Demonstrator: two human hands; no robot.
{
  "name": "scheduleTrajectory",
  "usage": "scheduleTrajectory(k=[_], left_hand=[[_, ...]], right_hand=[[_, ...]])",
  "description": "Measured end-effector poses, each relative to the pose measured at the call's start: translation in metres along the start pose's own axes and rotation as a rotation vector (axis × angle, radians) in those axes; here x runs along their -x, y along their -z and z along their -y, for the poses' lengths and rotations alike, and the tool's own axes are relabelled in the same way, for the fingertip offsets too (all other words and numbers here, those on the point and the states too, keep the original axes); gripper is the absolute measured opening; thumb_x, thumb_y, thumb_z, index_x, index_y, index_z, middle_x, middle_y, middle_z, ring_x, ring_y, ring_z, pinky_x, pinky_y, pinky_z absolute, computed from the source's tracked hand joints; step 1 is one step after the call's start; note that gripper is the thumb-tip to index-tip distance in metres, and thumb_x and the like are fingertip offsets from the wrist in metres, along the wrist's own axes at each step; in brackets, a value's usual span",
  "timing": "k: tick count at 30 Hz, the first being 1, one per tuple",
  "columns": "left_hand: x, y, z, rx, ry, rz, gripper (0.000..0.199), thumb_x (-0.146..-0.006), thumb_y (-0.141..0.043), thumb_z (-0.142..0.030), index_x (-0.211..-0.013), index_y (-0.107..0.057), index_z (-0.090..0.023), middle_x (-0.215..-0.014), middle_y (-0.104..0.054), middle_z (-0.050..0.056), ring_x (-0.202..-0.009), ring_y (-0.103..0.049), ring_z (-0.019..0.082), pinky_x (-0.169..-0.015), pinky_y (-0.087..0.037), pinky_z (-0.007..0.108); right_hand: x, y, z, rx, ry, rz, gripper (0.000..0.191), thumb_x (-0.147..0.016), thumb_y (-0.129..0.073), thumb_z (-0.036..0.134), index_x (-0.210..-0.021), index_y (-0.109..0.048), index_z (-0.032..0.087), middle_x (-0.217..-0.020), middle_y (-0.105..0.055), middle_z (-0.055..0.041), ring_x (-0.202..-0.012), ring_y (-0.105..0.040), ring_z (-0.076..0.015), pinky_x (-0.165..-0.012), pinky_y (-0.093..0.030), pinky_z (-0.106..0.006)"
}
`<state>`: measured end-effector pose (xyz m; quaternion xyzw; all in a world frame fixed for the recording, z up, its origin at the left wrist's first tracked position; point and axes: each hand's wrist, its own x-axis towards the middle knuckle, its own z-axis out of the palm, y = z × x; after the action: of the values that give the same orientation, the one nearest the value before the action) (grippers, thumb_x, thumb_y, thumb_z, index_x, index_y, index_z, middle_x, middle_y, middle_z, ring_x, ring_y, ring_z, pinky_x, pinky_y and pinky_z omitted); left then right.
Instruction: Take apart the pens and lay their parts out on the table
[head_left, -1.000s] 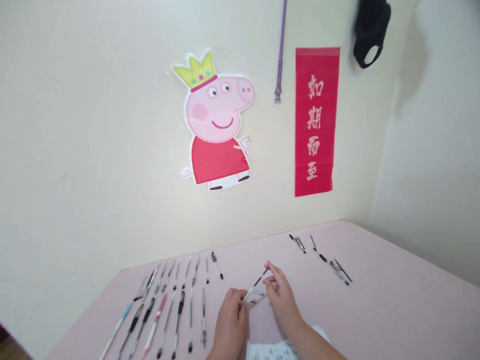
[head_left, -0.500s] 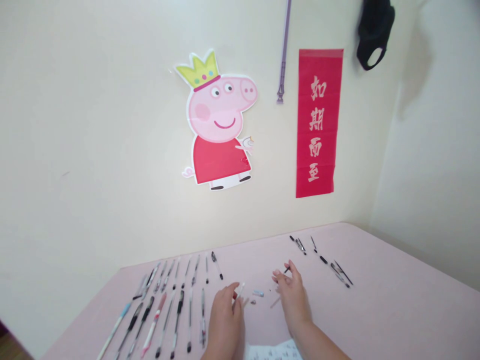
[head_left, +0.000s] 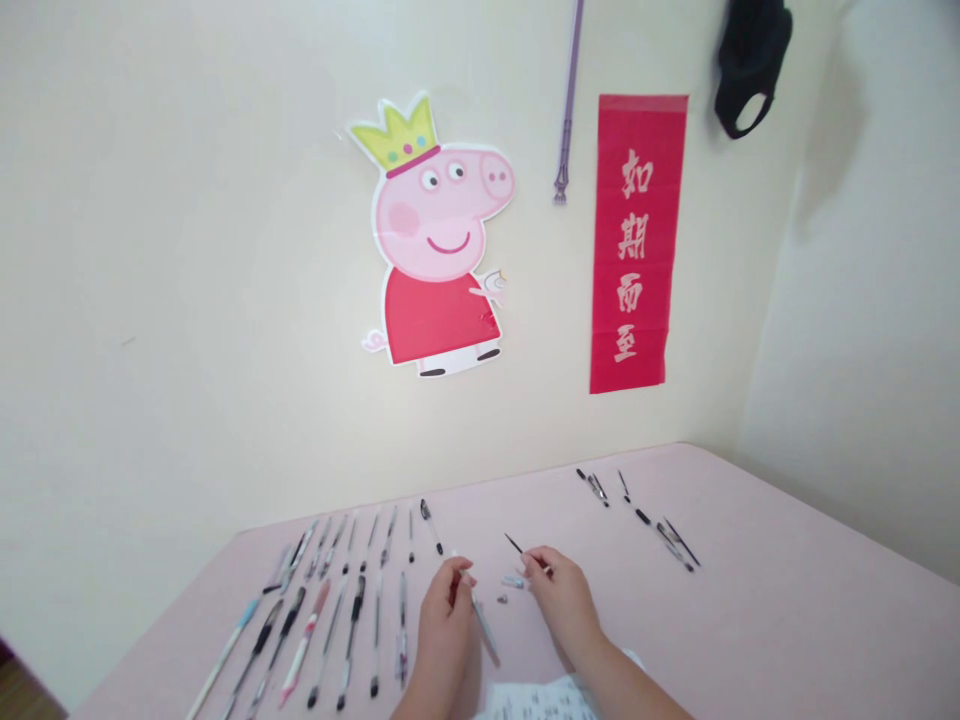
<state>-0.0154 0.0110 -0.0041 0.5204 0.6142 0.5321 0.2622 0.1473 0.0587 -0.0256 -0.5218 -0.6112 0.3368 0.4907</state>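
Note:
Between the thumb and fingers of my left hand (head_left: pixel 448 610) is a pale pen barrel (head_left: pixel 484 626), slanting down to the right. My right hand (head_left: pixel 559 592) pinches a thin dark refill (head_left: pixel 513 543), its point toward the upper left. The two hands are apart. On the table between them lie a light-blue pen piece (head_left: pixel 513 582) and a tiny part (head_left: pixel 502 599). Left of my left hand, many pens lie in two rows, among them a pink and white pen (head_left: pixel 306 640) and a black-gripped pen (head_left: pixel 352 625).
Black pen parts (head_left: pixel 643 517) lie at the back right of the pink table (head_left: pixel 757 600). A printed paper (head_left: pixel 536 700) is at the near edge. The wall behind carries a pig cutout (head_left: pixel 442 260) and a red banner (head_left: pixel 637 245).
My right hand has moved left and lower, and the dark refill now points up-left. The pale barrel at my left hand has swung to slope down toward the right.

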Motion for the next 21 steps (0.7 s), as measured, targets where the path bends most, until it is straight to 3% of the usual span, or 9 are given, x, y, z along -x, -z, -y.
scheduleTrajectory(k=[2,4,9,12,17,21], left_hand=[[0.0004,-0.0025,0.0018,0.020,0.033,0.088,0.030,-0.078,-0.044,-0.037,-0.094,-0.057,-0.016,-0.068,-0.057,0.001,-0.060,-0.053,0.015,-0.058,-0.043,0.026],[0.0012,-0.0044,0.0028,-0.010,0.048,0.143,0.030,-0.078,-0.043,-0.035,-0.094,-0.058,-0.015,-0.066,-0.056,0.001,-0.059,-0.053,0.015,-0.057,-0.043,0.026],[0.0027,-0.0058,0.0052,-0.211,-0.022,0.174,0.025,-0.077,-0.045,-0.030,-0.091,-0.059,-0.015,-0.074,-0.061,0.004,-0.067,-0.056,0.017,-0.068,-0.043,0.030],[0.0029,-0.0058,0.0088,-0.284,-0.051,0.181,0.025,-0.077,-0.045,-0.028,-0.093,-0.060,-0.016,-0.086,-0.064,0.007,-0.075,-0.057,0.019,-0.075,-0.043,0.032],[0.0031,-0.0061,0.0100,-0.350,-0.087,0.193,0.028,-0.080,-0.043,-0.030,-0.096,-0.061,-0.016,-0.094,-0.064,0.010,-0.089,-0.058,0.021,-0.084,-0.040,0.032],[0.0047,-0.0068,0.0055,-0.441,-0.114,0.230,0.031,-0.081,-0.040,-0.029,-0.099,-0.061,-0.015,-0.095,-0.063,0.011,-0.089,-0.057,0.021,-0.084,-0.039,0.032]], right_hand=[[0.0004,0.0009,-0.0023,0.092,0.116,-0.029,0.022,-0.079,-0.046,0.025,-0.084,-0.067,0.020,-0.082,-0.065,-0.0072,-0.079,-0.061,-0.0210,-0.075,-0.047,-0.032],[0.0012,-0.0001,-0.0043,0.140,0.174,-0.034,0.027,-0.079,-0.043,0.017,-0.090,-0.067,0.019,-0.087,-0.062,-0.0081,-0.083,-0.059,-0.0203,-0.080,-0.044,-0.031],[0.0046,-0.0044,-0.0050,0.207,0.194,-0.006,0.026,-0.085,-0.043,0.025,-0.074,-0.066,0.020,-0.073,-0.058,-0.0051,-0.069,-0.054,-0.0194,-0.065,-0.041,-0.029],[0.0057,-0.0044,-0.0052,0.303,0.230,0.000,0.027,-0.085,-0.043,0.024,-0.068,-0.065,0.022,-0.070,-0.057,-0.0050,-0.071,-0.051,-0.0199,-0.064,-0.037,-0.028],[0.0062,-0.0047,-0.0054,0.407,0.272,0.047,0.027,-0.082,-0.045,0.017,-0.070,-0.068,0.024,-0.073,-0.056,-0.0062,-0.076,-0.049,-0.0211,-0.066,-0.035,-0.029],[0.0075,-0.0061,-0.0010,0.417,0.278,0.077,0.028,-0.081,-0.044,0.011,-0.076,-0.069,0.022,-0.075,-0.057,-0.0067,-0.077,-0.050,-0.0211,-0.068,-0.036,-0.029]])
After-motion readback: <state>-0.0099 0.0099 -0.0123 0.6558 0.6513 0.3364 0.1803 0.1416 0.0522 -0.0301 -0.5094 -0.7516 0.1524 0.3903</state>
